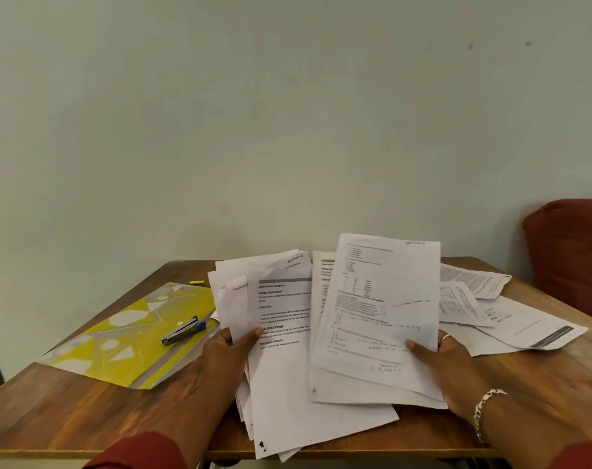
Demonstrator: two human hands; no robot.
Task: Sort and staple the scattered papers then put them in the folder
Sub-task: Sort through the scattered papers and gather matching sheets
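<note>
Yellow folder (125, 336) flat on surface (51, 411), stapler (183, 330) on it. Left hand (225, 355) grip pinches fanned stack (274, 333); right hand (447, 363) grip pinches lifted sheet (386, 299). Loose papers (511, 319) lie far right.

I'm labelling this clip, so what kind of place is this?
Probably a home or small office desk: a wooden table against a plain wall, with printed papers, a yellow folder and a stapler.
</note>
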